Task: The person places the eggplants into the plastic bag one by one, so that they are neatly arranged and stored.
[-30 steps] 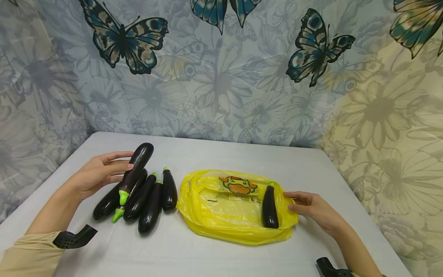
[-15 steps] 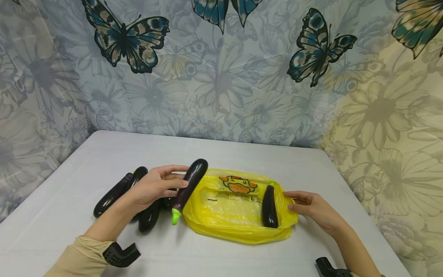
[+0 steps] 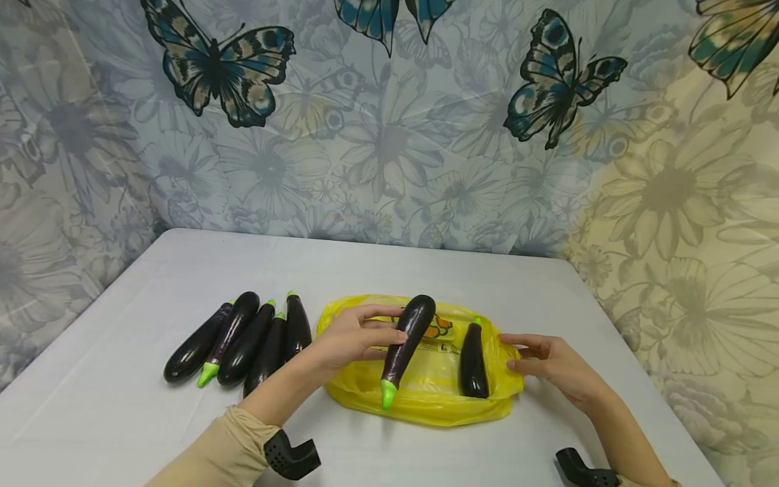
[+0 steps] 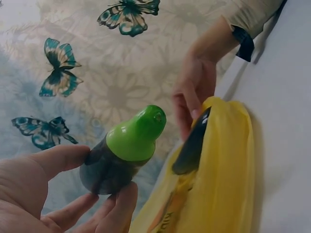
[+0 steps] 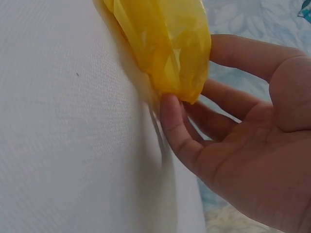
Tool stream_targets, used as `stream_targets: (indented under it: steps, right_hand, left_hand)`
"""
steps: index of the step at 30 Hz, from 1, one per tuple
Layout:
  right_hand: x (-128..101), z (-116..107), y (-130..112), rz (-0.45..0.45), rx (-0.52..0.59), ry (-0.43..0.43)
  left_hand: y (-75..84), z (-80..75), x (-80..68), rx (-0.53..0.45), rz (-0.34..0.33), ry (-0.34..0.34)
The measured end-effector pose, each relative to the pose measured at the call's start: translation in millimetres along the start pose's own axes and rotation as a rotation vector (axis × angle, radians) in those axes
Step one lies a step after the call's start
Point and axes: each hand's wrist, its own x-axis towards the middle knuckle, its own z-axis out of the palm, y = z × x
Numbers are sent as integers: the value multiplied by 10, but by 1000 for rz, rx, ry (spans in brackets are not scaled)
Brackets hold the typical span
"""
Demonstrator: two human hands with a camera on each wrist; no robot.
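My left hand grips a dark purple eggplant by its middle, between thumb and fingers. The eggplant hangs tilted over the yellow plastic bag, green stem end toward me. In the left wrist view its bright green cap faces the camera. One other eggplant lies in the bag's right end. My right hand holds the bag's right edge. The right wrist view shows the thumb and fingers around the yellow edge of the bag.
Several more eggplants lie side by side on the white table, left of the bag; my left forearm covers part of them. A butterfly-patterned cloth hangs behind the table's back edge.
My left hand has carried the eggplant rightward from above the pile on the left to over the bag. The right hand has stayed at the bag's right edge.
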Motion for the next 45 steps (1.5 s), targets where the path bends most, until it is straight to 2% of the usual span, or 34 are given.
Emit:
stream_targets:
  steps: [4, 10, 21, 29, 36, 40, 45]
  right_hand:
    - [0, -8, -3, -1, 11, -5]
    - [8, -6, -11, -3, 3, -3]
    - [8, 6, -5, 6, 5, 0]
    - [11, 8, 0, -2, 20, -1]
    - [25, 14, 14, 1, 20, -4]
    - [22, 11, 20, 1, 11, -12]
    - [19, 8, -1, 22, -3, 9]
  left_hand:
    - [-75, 149, 133, -54, -10, 17]
    - [-182, 345, 309, -60, -31, 78]
    - [-307, 574, 540, -97, -11, 150]
    - [-382, 624, 660, -26, -64, 209]
    - [-425, 696, 732, 32, -40, 257]
    - [-467, 752, 743, 89, -12, 250]
    - [-451, 752, 752, 196, 16, 196]
